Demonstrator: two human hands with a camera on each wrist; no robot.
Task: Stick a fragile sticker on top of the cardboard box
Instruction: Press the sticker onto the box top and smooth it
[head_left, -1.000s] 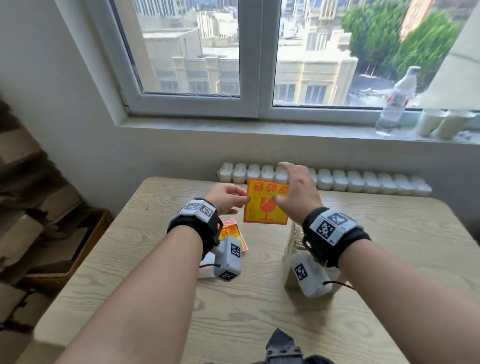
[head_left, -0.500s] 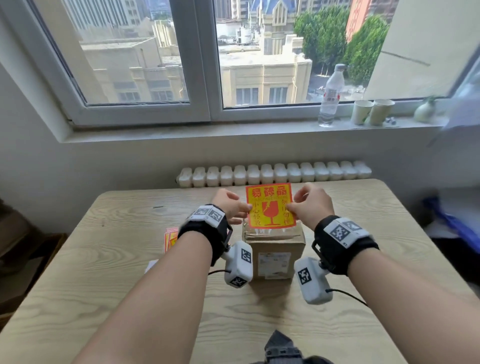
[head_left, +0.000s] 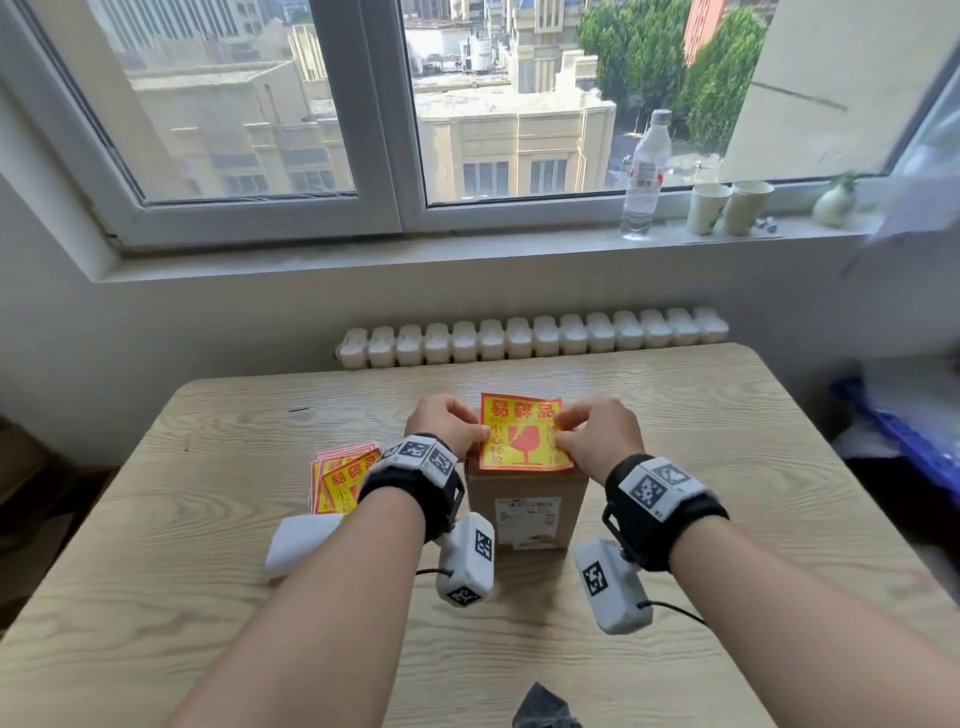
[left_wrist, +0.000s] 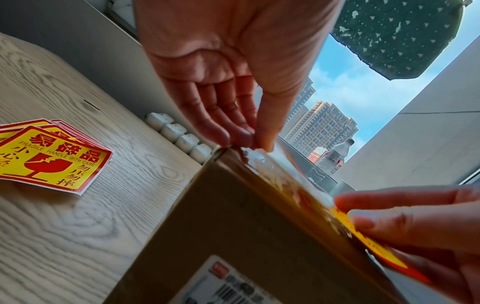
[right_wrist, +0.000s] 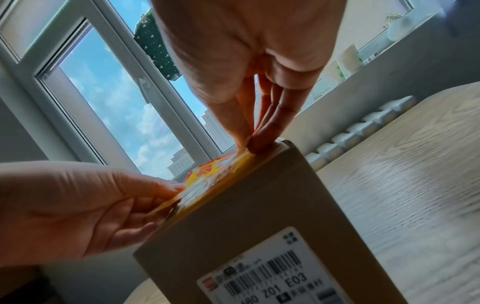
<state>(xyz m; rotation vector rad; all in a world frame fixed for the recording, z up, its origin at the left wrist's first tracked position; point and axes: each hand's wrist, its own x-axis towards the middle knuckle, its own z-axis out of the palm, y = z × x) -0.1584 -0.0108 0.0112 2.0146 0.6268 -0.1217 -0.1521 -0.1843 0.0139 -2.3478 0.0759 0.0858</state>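
Note:
A small brown cardboard box (head_left: 527, 501) with a white barcode label stands mid-table. A yellow and red fragile sticker (head_left: 522, 434) lies over its top, near edge down on the box, far edge slightly raised. My left hand (head_left: 449, 423) pinches the sticker's left edge and my right hand (head_left: 592, 434) pinches its right edge. In the left wrist view my left hand (left_wrist: 244, 142) meets the sticker at the box (left_wrist: 233, 222) top corner. In the right wrist view my right hand (right_wrist: 249, 142) pinches the sticker (right_wrist: 207, 181) at the box (right_wrist: 259, 216) top edge.
A stack of spare fragile stickers (head_left: 340, 480) lies left of the box, with a white paper sheet (head_left: 298, 543) nearer me. A white radiator (head_left: 530, 340) runs behind the wooden table (head_left: 182, 597). A water bottle (head_left: 644, 176) and two paper cups (head_left: 727, 208) stand on the windowsill.
Both hands have brought the sticker from upright in the air down onto the box top. My head view has swung right, centring the box.

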